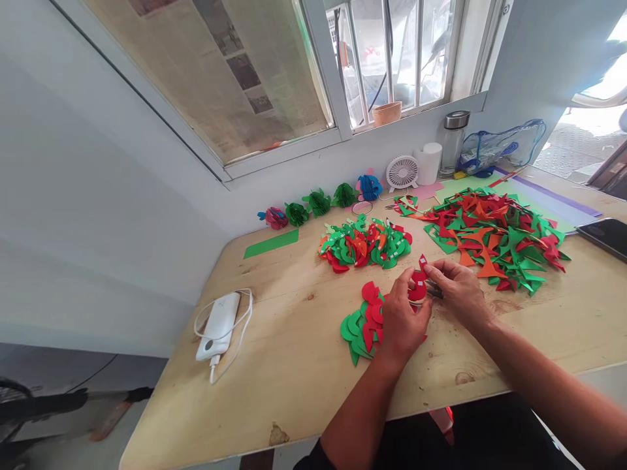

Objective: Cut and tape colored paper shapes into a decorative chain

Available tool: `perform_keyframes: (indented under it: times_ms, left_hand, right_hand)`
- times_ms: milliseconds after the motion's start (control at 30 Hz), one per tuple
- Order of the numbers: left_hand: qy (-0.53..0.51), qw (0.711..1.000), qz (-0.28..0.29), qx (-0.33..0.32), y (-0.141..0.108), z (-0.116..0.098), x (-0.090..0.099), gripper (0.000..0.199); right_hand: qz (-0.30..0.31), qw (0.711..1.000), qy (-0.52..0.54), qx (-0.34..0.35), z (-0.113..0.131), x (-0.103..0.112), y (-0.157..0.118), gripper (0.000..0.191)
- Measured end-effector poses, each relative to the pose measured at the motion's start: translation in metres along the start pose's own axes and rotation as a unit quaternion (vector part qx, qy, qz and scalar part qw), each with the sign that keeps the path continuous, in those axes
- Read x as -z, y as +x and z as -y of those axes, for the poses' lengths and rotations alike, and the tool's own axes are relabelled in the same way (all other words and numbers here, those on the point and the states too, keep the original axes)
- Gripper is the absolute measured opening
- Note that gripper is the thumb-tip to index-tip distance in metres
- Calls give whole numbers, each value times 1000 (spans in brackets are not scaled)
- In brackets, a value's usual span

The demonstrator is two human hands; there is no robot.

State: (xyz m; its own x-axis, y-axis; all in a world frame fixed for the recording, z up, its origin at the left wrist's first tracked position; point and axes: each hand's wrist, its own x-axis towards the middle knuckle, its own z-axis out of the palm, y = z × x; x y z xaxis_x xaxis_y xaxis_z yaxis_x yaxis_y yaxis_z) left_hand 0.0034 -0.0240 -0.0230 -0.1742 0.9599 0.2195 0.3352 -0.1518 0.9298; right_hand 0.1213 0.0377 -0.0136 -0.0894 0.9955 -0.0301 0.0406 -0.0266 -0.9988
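My left hand (405,316) is closed on a red paper cut-out (418,291) that has small white squares on it. The thumb and fingers of my right hand (458,288) pinch at the pointed upper end of the red paper. A dark metal thing (434,290), partly hidden, shows below my right fingers; I cannot tell what it is. Under and beside my left hand lies a small pile of green and red rounded paper cut-outs (360,326). Beyond my hands sits a heap of similar cut-outs (362,245), many bearing white squares.
A large heap of paper scraps (490,235) covers the right side, near a phone (605,236). Along the wall stand paper ornaments (318,202), a small white fan (402,172) and a glass bottle (451,147). A white power bank (219,326) with its cable lies left.
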Motion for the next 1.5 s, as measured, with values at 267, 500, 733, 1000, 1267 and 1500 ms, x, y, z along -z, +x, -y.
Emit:
perform_keyframes:
  times_ms: [267, 500, 733, 1000, 1267, 1500]
  left_hand:
    - [-6, 1000, -7, -16, -1, 2, 1, 52]
    - [-49, 999, -20, 15, 0, -3, 2, 46]
    - [-140, 986, -31, 80, 3, 5, 1, 32]
    - [-259, 948, -20, 183, 7, 6, -2, 34]
    - [-353, 905, -22, 238, 9, -1, -1, 47]
    - [-354, 907, -28, 228, 9, 0, -2, 49]
  right_hand:
    - [-29, 1000, -10, 3, 9, -2, -4, 35]
    - [-16, 1000, 10, -16, 7, -1, -3, 40]
    - [-43, 999, 7, 1, 13, -3, -4, 44]
    - [-42, 999, -1, 5, 17, -4, -6, 43]
    - [10, 999, 31, -10, 11, -5, -6, 43]
    - [31, 999, -33, 29, 7, -4, -7, 39]
